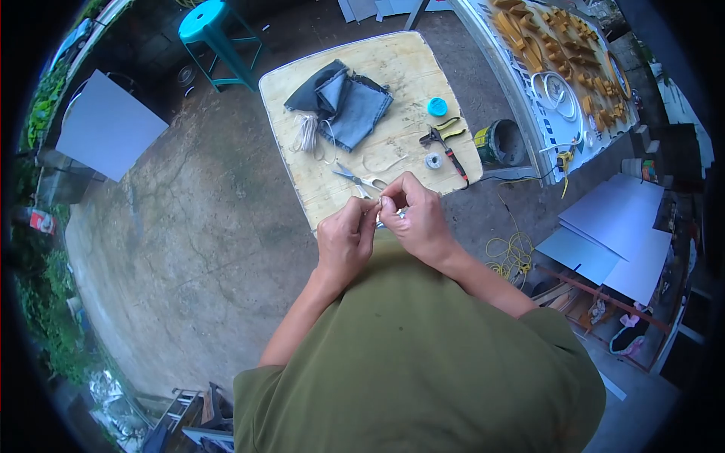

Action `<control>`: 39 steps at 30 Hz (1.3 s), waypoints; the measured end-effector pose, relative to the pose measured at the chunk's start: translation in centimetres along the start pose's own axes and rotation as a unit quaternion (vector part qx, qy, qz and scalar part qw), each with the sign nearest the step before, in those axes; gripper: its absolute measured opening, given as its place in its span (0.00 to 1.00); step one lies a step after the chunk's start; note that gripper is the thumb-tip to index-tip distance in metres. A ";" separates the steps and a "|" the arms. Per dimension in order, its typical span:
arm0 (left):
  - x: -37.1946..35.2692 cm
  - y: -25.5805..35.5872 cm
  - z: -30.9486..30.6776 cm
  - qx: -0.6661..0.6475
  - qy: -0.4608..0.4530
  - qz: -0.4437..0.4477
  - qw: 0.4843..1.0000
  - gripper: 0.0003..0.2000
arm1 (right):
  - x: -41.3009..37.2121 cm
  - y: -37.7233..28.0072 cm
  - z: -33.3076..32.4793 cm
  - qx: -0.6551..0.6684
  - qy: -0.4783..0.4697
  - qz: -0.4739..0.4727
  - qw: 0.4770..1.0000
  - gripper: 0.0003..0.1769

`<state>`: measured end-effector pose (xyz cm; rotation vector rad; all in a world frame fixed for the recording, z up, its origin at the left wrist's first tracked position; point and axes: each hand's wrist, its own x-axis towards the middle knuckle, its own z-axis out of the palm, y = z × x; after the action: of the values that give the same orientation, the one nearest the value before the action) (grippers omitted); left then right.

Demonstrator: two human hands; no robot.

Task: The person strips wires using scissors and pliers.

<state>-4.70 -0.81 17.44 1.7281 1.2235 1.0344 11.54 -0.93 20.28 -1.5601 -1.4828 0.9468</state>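
My left hand (346,234) and my right hand (413,218) meet close to my body, at the table's near edge. Both have thumb and fingers pinched together, fingertips almost touching. Whatever sits between them is too small to make out. Just beyond lie scissors (351,177) with pale handles, partly behind my hands. Further back on the wooden table (302,181) are a folded piece of denim (355,113) and a bundle of white cord (306,132). To the right are a small spool (433,160), a soldering iron (455,161) with a red-black handle, yellow-handled pliers (451,130) and a turquoise lid (437,106).
A teal stool (204,21) stands at the back left. On the right, a second table bears orange-brown pieces (559,45) and a coil of white tubing (553,94). A dark bucket (504,143) and a yellow cord (511,255) are beside my table. White panels (615,226) lean at right.
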 end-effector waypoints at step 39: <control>-3.1 -21.8 19.5 0.251 0.076 -0.493 0.830 0.12 | 6.2 37.7 -19.9 -0.145 -0.070 0.165 0.973 0.16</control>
<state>5.10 -0.95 -10.34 1.0322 2.2782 0.2077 45.95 3.48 -5.36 -2.0364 -1.5401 1.0817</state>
